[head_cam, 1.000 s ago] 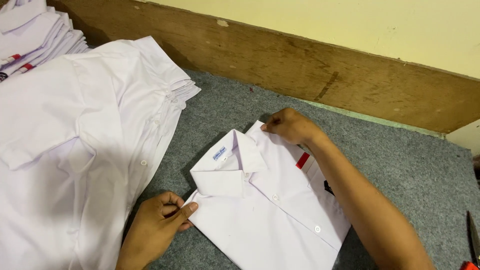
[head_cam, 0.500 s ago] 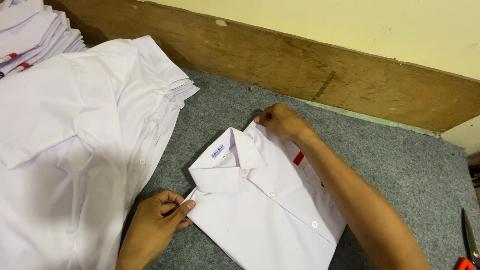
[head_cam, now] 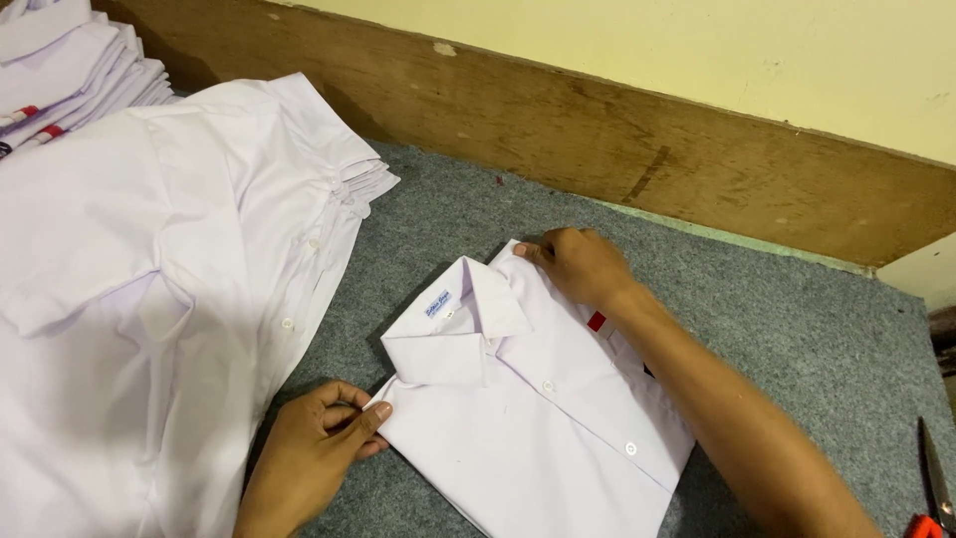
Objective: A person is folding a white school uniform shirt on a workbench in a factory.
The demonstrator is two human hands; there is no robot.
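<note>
The left hand (head_cam: 314, 443) is seen at the near left corner of a folded shirt (head_cam: 538, 418). Its fingers are curled inward, and the shirt's edge is pinched between thumb and forefinger. The right hand (head_cam: 578, 267) is laid palm down on the far shoulder of the shirt, just beside the collar (head_cam: 460, 329). Its fingers are bent, with the tips pressed on the folded edge; nothing is gripped inside it, and the cloth is only held down. The right forearm is stretched across the shirt's right side.

The shirt is white, buttoned, and folded into a rectangle. It is set at an angle near the middle of the counter (head_cam: 797, 339), collar toward the wall. A small label is visible inside the collar, and a red tab (head_cam: 597, 321) is noted just beside the right wrist.

The counter is covered in grey felt. To the left, a stack of unfolded white shirts (head_cam: 149, 299) is spread flat, near the folded shirt but apart from it. A second pile of folded white garments (head_cam: 70, 70) is seen at the far left corner. Scissors (head_cam: 934, 488) with a red handle are partly visible at the right edge.

The counter is backed by a brown wooden board (head_cam: 597, 139), with a pale yellow wall (head_cam: 697, 50) above it.
</note>
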